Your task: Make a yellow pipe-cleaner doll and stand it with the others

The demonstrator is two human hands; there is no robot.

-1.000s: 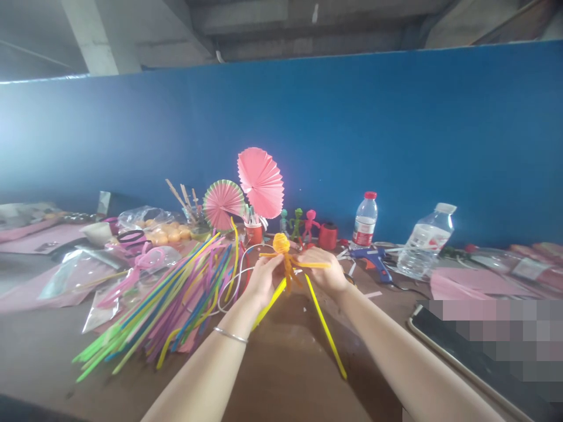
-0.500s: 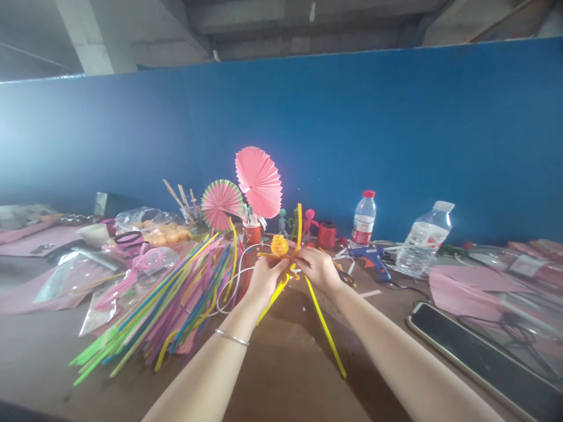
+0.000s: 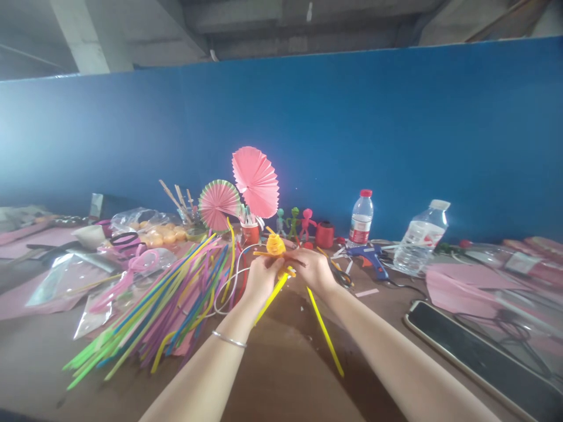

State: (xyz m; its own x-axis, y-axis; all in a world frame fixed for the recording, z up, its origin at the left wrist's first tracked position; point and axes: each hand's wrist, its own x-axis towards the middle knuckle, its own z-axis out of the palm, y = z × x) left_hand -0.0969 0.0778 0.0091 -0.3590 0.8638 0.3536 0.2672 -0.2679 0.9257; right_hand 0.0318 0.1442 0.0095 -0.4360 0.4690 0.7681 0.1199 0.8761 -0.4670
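Note:
A small figure of yellow pipe cleaner (image 3: 275, 245), with a coiled round top, is held up between my two hands at the centre. My left hand (image 3: 262, 281) grips it from the left, thumb and fingers closed. From the other side my right hand (image 3: 313, 269) pinches it, its fingertips close to my left thumb. A straight yellow pipe cleaner (image 3: 272, 299) slants down beside my left hand, and another yellow stem (image 3: 325, 333) runs down to the right below my right hand. The fingertips partly hide the figure's middle.
Many coloured pipe cleaners (image 3: 145, 310) lie at left. Behind stand pink paper fans (image 3: 256, 181), small figures (image 3: 307, 221) and bottles (image 3: 361, 220). A blue glue gun (image 3: 372, 258), scissors (image 3: 342, 275) and a phone (image 3: 475, 357) are at right.
The upright yellow end between my hands no longer stands up. My right hand has moved slightly left over the figure, whose coiled top has tilted and shows a short tip.

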